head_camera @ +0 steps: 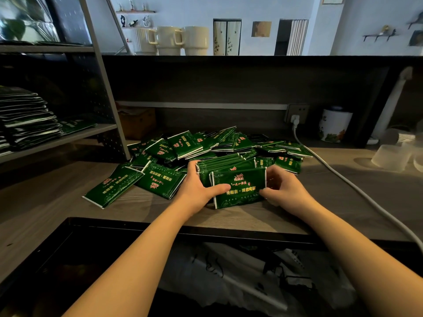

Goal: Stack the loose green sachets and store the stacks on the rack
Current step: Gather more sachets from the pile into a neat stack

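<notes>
The rack (68, 136) at your left is already carrying finished stacks. The loose pile (206, 145) is lying on the surface (343, 191). You are squaring a stack (238, 186) upright: left hand (201, 188) and right hand (281, 186) fingers are curling round its ends, aligning edges.

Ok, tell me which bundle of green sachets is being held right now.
The upright bundle of sachets at the pile's near edge: left hand and right hand grip its ends. The rack stacks lie untouched.
</notes>
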Tool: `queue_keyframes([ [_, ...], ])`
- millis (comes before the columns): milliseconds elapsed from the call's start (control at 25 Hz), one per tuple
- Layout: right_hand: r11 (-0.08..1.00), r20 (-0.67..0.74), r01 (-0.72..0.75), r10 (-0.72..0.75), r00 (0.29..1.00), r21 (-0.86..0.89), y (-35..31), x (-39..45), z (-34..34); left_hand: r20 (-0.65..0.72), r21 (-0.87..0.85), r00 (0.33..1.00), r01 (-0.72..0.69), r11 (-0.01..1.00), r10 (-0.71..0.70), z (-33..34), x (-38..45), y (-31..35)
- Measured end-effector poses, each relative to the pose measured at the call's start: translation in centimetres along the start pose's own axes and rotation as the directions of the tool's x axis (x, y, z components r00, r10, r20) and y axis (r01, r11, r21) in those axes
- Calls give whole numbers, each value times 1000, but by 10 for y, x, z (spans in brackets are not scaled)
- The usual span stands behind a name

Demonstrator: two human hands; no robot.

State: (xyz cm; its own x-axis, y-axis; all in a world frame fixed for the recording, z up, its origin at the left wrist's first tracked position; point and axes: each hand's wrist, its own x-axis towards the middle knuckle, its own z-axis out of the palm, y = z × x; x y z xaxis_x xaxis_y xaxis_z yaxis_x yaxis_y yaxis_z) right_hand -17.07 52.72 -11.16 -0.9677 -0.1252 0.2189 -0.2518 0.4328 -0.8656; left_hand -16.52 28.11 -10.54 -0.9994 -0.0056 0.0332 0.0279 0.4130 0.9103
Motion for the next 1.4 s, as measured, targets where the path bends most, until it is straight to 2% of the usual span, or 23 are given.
queue_keyframes([
  [120, 994, 55, -113, 113, 992, -10, 0, 0, -7, -11, -19, 1000, 9, 1000, -9, -1, 2, -1],
  [280, 992, 56, -125, 125, 991, 0, -2, -4, -12, -26, -33, 1000, 3, 999, -4, 0, 0, 0],
  [400, 968, -60, -149, 164, 985, 202, -3, -5, -14, -33, -45, 999, 3, 999, -5, 0, 1, 0],
  [520, 901, -202, -85, 186, 962, 424, -1, -2, -17, -38, -45, 999, 10, 999, -12, 0, 0, 2],
  [680, 827, -99, -61, 139, 985, 559, -3, -4, -16, -42, -28, 999, 12, 1000, -13, 1, -1, 1],
  [760, 794, -121, -47, 151, 981, 606, -1, -2, -16, -43, -26, 999, 6, 1000, -7, 1, -1, 1],
  [880, 619, -293, 70, 266, 919, 783, 10, 6, -24, -38, -29, 999, 7, 1000, -8, 1, -2, 2],
  [920, 598, -345, 119, 280, 896, 793, 10, 6, -28, -36, -26, 999, 7, 1000, -8, 1, -3, 2],
  [1000, 655, -383, 138, 247, 890, 743, 5, 3, -29, -33, -21, 999, 7, 1000, -8, 1, -3, 3],
  [1160, 835, -210, 106, 12, 978, 540, -15, -13, -12, -22, -29, 1000, 6, 1000, -7, 0, -5, 4],
  [1280, 956, -175, 196, -159, 972, 220, -12, -13, -1, -4, -43, 1000, 9, 999, -9, -1, -5, 5],
  [1400, 947, -229, 305, -322, 919, -104, -4, -7, 2, 29, -35, 1000, 5, 999, -4, -1, -6, 6],
])
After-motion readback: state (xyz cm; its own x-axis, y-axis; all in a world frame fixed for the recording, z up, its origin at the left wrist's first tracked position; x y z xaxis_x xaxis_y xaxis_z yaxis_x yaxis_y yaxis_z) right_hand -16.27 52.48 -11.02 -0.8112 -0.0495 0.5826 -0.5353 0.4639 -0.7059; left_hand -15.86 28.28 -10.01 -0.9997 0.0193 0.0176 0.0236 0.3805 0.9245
